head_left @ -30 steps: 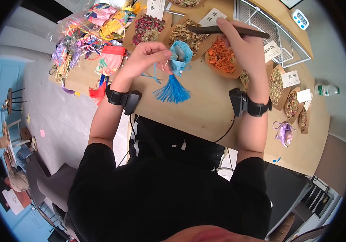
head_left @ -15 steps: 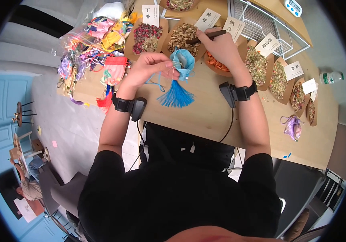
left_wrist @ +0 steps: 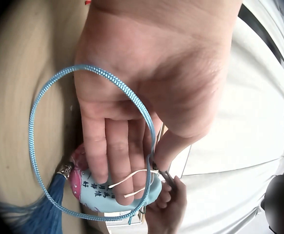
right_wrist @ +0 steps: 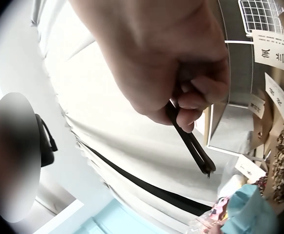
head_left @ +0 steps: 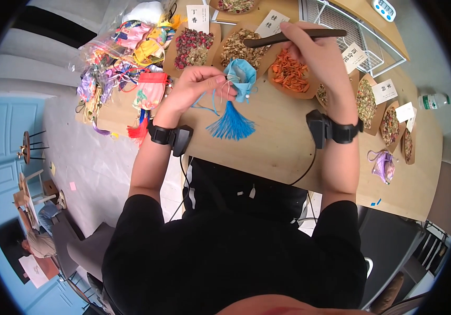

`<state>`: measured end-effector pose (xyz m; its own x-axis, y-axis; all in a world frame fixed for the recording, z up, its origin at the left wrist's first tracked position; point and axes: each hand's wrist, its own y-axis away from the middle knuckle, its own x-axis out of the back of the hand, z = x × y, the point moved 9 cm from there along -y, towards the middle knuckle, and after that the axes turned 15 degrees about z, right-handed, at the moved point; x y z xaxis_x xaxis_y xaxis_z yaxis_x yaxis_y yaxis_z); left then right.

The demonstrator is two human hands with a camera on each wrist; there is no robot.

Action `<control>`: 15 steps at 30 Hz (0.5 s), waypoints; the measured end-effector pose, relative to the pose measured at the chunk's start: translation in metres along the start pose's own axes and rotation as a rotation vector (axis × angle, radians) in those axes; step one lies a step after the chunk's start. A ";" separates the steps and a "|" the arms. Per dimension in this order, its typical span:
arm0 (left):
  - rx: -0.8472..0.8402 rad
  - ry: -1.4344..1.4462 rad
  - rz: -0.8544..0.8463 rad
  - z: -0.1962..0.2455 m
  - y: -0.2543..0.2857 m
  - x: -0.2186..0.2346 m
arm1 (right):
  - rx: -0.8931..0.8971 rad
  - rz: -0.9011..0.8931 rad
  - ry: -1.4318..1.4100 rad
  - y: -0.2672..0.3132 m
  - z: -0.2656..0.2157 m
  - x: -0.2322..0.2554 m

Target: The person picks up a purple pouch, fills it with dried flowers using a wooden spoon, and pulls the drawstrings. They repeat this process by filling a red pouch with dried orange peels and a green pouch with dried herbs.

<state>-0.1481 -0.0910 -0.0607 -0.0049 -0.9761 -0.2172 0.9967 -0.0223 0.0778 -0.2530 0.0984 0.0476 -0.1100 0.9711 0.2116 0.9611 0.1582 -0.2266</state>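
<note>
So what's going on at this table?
Someone is working with a small blue pouch and dried herbs. Their left hand holds the pouch, its mouth open and a blue tassel hanging below. Their right hand grips a dark tool, its tip raised near the pouch and the brown herbs. Whether the tip holds anything, I can't tell.

Before you on the surface (head_left: 273, 131) you can count eight paper trays (head_left: 317, 86) of dried plants and at least six cards (head_left: 198, 19). You also have one light-blue pouch (head_left: 240, 79) with one blue tassel (head_left: 231, 124), one dark tool (head_left: 317, 33), one purple pouch (head_left: 383, 169) and two blue scraps (head_left: 373, 203). Around you are one bottle (head_left: 434, 101) and one timer (head_left: 384, 9); the piled colourful pouches (head_left: 148, 51) overlap too much for you to count.
</note>
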 end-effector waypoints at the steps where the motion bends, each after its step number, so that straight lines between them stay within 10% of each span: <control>1: -0.005 0.000 0.001 0.001 0.000 0.000 | 0.002 -0.035 0.016 0.004 -0.006 -0.001; 12: -0.009 0.039 -0.015 0.000 -0.001 0.003 | 0.214 -0.014 0.332 0.003 0.004 -0.007; 15: -0.017 0.030 -0.017 0.000 -0.001 0.004 | 0.218 -0.242 0.372 0.013 0.022 -0.037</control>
<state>-0.1494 -0.0951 -0.0619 -0.0192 -0.9687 -0.2476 0.9978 -0.0345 0.0574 -0.2421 0.0687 0.0162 -0.1873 0.7788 0.5987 0.8395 0.4434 -0.3142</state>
